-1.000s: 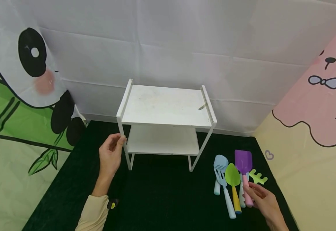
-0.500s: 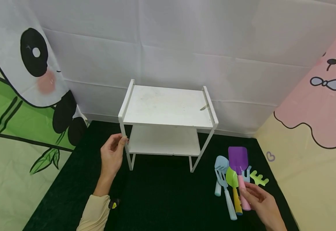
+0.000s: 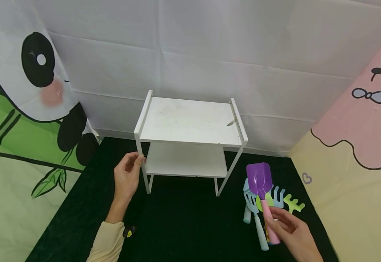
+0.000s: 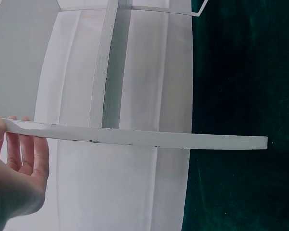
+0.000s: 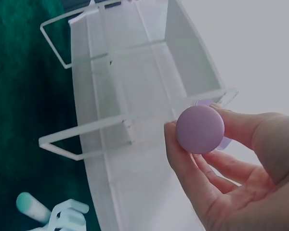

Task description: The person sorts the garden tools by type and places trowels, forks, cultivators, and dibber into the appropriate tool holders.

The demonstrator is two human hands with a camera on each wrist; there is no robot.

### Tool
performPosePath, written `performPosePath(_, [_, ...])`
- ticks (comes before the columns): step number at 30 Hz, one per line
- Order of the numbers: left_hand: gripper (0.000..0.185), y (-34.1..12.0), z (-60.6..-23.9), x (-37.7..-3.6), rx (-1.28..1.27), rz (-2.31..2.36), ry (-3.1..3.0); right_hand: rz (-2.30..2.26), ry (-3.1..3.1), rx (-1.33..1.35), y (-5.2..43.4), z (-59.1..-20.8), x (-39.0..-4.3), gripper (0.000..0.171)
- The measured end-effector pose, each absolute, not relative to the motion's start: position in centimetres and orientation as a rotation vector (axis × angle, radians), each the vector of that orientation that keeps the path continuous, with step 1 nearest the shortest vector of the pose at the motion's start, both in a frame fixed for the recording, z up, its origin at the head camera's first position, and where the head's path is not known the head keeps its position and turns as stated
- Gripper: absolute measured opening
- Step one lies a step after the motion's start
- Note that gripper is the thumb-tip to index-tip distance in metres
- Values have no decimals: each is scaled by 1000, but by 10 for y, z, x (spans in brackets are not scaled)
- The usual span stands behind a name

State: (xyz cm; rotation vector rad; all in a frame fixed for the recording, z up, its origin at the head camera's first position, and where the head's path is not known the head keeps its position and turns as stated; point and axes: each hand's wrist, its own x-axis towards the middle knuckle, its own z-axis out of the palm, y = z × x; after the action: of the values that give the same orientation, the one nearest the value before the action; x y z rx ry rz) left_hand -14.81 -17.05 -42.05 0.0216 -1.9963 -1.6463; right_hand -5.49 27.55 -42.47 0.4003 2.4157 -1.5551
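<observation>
A white two-tier shelf (image 3: 190,122) stands on dark green cloth against the back wall. My left hand (image 3: 126,178) pinches its left front leg between thumb and fingers; in the left wrist view, the fingers curl round the white leg (image 4: 149,139). My right hand (image 3: 293,233) holds a toy shovel (image 3: 259,178) by its pink handle, purple blade tilted up and away. The round handle end (image 5: 200,130) faces the right wrist camera. Beneath the shovel lie a light blue fork (image 3: 259,231), a blue rake (image 3: 278,196) and a mostly hidden yellow-green trowel.
A light green toy rake (image 3: 293,203) lies near the cloth's right edge. Another light blue tool (image 3: 247,214) lies left of the fork. Printed fabric walls, with a panda (image 3: 52,91) on the left and a pink bear (image 3: 357,120) on the right, enclose the dark green cloth (image 3: 184,222).
My right hand has shifted left with the shovel, from over the blue rake to above the yellow-green trowel. My left hand keeps its place on the shelf leg.
</observation>
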Motion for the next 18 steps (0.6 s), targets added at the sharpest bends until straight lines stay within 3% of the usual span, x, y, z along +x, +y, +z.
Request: performPosePath(18, [22,-183,-452,-165,53,-1685,-1988,-1672,2324,-19,252,-393,-53,48])
